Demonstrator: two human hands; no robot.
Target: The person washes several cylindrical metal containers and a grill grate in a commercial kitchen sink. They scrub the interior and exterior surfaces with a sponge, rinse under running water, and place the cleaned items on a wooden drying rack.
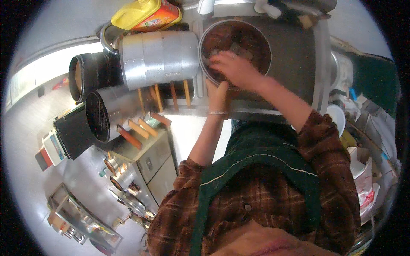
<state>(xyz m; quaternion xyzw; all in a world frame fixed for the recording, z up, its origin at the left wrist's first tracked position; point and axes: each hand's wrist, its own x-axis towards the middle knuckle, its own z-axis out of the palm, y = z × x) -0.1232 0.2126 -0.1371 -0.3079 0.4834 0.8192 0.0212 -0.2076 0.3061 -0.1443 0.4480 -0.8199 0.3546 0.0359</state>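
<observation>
A round metal pan (267, 59) with a thin rim stands in the grey sink (293, 64) in front of me. Its inside looks dark reddish brown. My left hand (218, 92) grips the near left side of the pan, thumb at the rim, a band around the wrist. Over the inside of the pan is my right hand (237, 68), fingers bent and blurred. Something pale shows by its fingertips, but whether the hand holds it is unclear. Left of the sink rises a tall stack of riveted silver metal pans (161, 59) with several wooden handles (158, 97).
A second stack of pans (120, 110) and a black pot (93, 75) stand farther left. Behind are a yellow jug (137, 14) and a white tap (206, 7). A white bucket (335, 118) is at right. A grey cabinet (153, 161) stands lower left.
</observation>
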